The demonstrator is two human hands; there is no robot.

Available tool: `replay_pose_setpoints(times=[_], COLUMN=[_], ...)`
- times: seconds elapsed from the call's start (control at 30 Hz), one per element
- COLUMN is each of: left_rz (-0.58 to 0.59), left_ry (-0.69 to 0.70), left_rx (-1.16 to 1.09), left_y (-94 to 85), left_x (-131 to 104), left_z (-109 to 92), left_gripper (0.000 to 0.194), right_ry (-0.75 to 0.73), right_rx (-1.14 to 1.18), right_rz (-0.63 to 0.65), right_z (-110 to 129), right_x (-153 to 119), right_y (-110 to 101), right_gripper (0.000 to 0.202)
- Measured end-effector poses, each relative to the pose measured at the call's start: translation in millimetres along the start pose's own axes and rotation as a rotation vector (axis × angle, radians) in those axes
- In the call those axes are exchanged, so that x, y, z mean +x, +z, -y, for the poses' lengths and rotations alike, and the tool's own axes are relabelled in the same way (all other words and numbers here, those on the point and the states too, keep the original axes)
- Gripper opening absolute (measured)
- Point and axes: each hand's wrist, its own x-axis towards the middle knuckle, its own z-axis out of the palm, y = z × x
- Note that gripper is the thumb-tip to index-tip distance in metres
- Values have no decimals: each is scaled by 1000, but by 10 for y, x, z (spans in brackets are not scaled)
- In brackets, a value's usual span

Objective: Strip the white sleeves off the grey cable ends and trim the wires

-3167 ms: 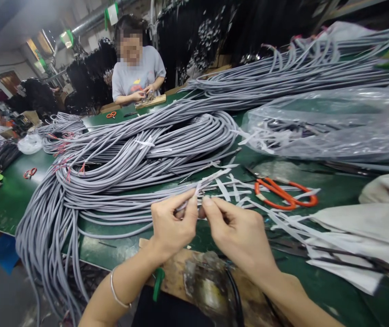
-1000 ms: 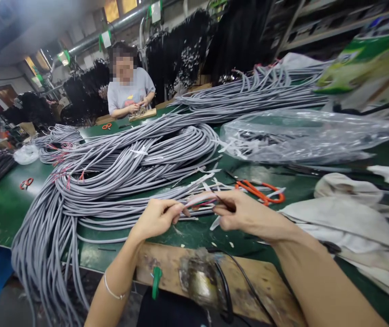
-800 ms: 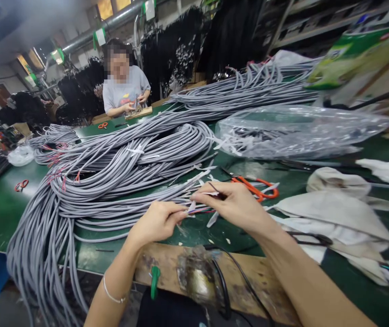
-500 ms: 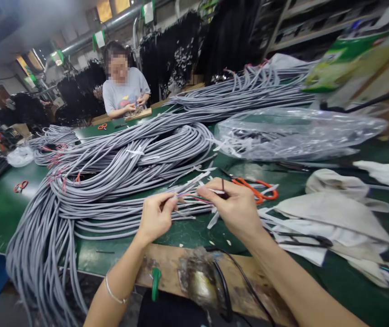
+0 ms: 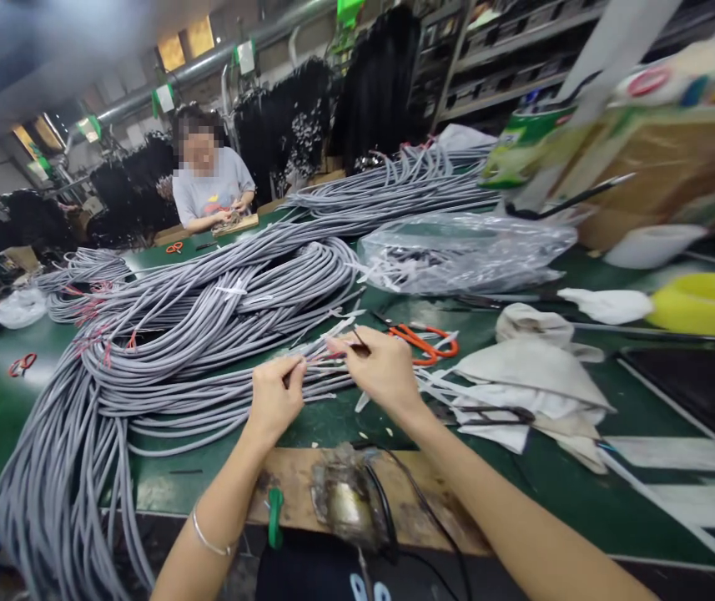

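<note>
In the head view, my left hand is closed in a pinch on a grey cable, near its stripped end. My right hand pinches the thin coloured wires that span the short gap between the hands. A dark wire end pokes up from its fingers. Behind and left of the hands lie thick bundles of grey cable, some with pink-red wire ends. Orange-handled scissors rest just beyond my right hand. Exactly how many wires each hand grips is hidden by the fingers.
A brown board with a metal lump and black cord sits at the near edge. To the right are a clear plastic bag, white cloth gloves and a yellow tape roll. Across the green table, a person works.
The view has swung right, bringing the yellow roll and a dark flat panel into sight. My hands stay close together, and less of the coloured wires shows between them.
</note>
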Motion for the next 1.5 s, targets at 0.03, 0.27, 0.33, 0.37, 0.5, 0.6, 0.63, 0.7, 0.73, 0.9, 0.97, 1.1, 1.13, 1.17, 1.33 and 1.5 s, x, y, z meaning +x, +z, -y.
replay_pose_setpoints(times=[0.03, 0.27, 0.33, 0.37, 0.5, 0.6, 0.63, 0.7, 0.73, 0.9, 0.97, 1.1, 1.13, 1.17, 1.33, 1.5], left_rz=[8, -57, -88, -97, -91, -47, -22, 43, 78, 187, 178, 108, 87, 70, 63, 66], left_ry=[-9, -152, -206, -233, -312, -345, -353, -365, -368, -350, -318, -246, -227, -210, -166, -185], left_rx=[-8, -195, -255, -278, -312, -296, -289, -276, -272, -272, -267, -240, -234, -231, -246, -303], left_y=[-1, 59, 70, 73, 96, 124, 126, 110, 90, -70, -125, -177, -177, -175, -167, -188], left_x=[2, 42, 70, 85, 135, 137, 131, 119, 120, 212, 232, 199, 187, 177, 139, 113], left_z=[-3, -5, -3, 1, 32, 63, 72, 87, 95, 119, 109, 78, 75, 74, 92, 71], left_gripper=[10, 37, 46, 49, 50, 50, 51, 52, 52, 41, 34, 30, 30, 29, 24, 24], right_ry=[11, -91, -142, -175, -281, -257, -224, -130, -82, 207, 350, 561, 585, 603, 643, 506], right_rx=[5, 65, 66, 69, 76, 31, 0, -81, -124, -341, -438, -544, -554, -561, -579, -479], right_rz=[38, 158, 114, 103, 149, 171, 170, 175, 202, 254, 169, 117, 116, 113, 66, -34], right_z=[-52, -46, 67, 123, 259, 239, 212, 134, 82, -268, -422, -708, -765, -813, -932, -930], right_x=[46, 67, -27, -85, -286, -265, -215, -75, 3, 268, 282, 280, 288, 298, 308, 283], right_y=[8, 34, 40, 48, 89, 85, 74, 38, 11, -226, -334, -429, -425, -417, -427, -492], right_gripper=[37, 39, 38, 36, 27, 27, 29, 32, 31, 23, 24, 30, 30, 29, 18, 24])
